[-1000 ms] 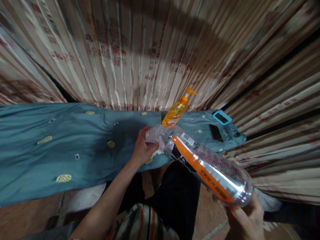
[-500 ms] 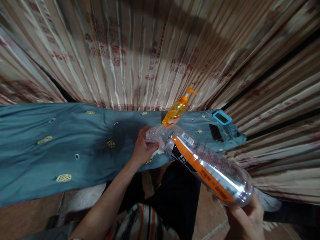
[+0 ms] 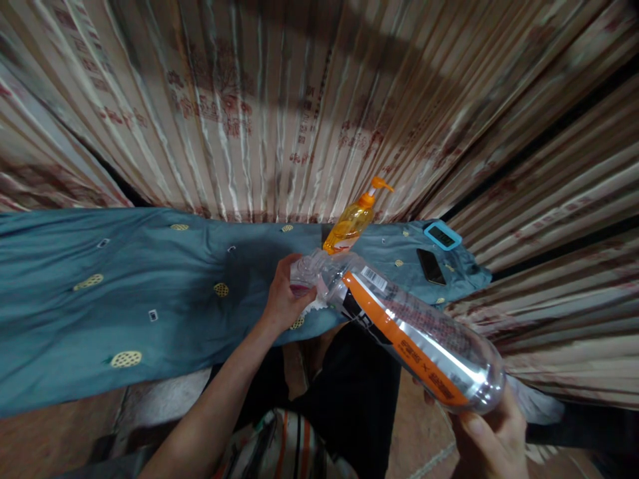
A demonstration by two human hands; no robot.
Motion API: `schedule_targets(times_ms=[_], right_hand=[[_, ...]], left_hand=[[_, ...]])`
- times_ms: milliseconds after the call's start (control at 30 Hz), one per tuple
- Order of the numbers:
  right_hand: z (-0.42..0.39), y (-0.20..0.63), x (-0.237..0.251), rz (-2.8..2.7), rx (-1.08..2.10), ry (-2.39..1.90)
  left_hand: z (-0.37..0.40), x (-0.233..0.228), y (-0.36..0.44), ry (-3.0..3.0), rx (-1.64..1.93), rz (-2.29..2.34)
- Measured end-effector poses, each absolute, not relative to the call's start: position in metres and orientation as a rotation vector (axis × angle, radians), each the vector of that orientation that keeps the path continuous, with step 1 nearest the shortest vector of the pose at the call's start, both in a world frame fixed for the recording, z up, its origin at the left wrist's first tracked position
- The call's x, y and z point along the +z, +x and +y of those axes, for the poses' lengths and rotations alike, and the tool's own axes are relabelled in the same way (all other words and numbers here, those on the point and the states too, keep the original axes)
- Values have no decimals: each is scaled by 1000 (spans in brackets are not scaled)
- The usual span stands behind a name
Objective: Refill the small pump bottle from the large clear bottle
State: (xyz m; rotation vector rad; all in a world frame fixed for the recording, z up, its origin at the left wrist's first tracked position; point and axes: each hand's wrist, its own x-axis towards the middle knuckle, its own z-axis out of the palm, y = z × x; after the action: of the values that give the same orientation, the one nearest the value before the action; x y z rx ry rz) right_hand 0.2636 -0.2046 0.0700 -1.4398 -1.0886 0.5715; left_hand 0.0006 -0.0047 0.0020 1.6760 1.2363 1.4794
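Bottle (image 3: 414, 332), a large clear plastic one with an orange and black label, lies tilted in the air in the head view, its neck pointing far and left and its base near and right. Right hand (image 3: 492, 442) grips the base from below at the near right edge of the picture; the thumb lies along the bottom rim and the fingers are closed around it. Left hand (image 3: 284, 299) is closed around the neck end of the bottle, and the fingers wrap the clear top there. I cannot tell if a cap is on, because the hand covers that part. Something white and crumpled (image 3: 315, 306) shows just under the left hand, touching the bottle neck; what it is I cannot say.

Under the hands lies a blue-green cloth (image 3: 124, 293) with small yellow patterns, spread over a surface from the left side to the right. On the far part of this cloth, just beyond the bottle neck, stands an orange pump dispenser (image 3: 352, 223), leaning a little. To the right of it a dark phone (image 3: 431, 266) lies flat, and near it, further right, a small device with a light blue frame (image 3: 442, 235). Behind everything hangs a pleated curtain (image 3: 279, 113) with reddish print. At the near edge the person's dark trousers (image 3: 349, 392) are seen.
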Motion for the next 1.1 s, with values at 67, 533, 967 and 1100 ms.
schedule_targets(times_ms=[67,533,967,1100], right_hand=[[-206,261,71,-1022,596,-1452],[-199,239,93,-919,680,-1455],[-197,236,88,-843,648,-1479],[-199,245,83,-921,677,-1477]], left_hand=[[-5,2,1,1668,1479,1238],[-3,1,-1,1628,1438,1222],[-4,3,-2,1620,1433,1222],[-4,4,-2,1621,1425,1243]])
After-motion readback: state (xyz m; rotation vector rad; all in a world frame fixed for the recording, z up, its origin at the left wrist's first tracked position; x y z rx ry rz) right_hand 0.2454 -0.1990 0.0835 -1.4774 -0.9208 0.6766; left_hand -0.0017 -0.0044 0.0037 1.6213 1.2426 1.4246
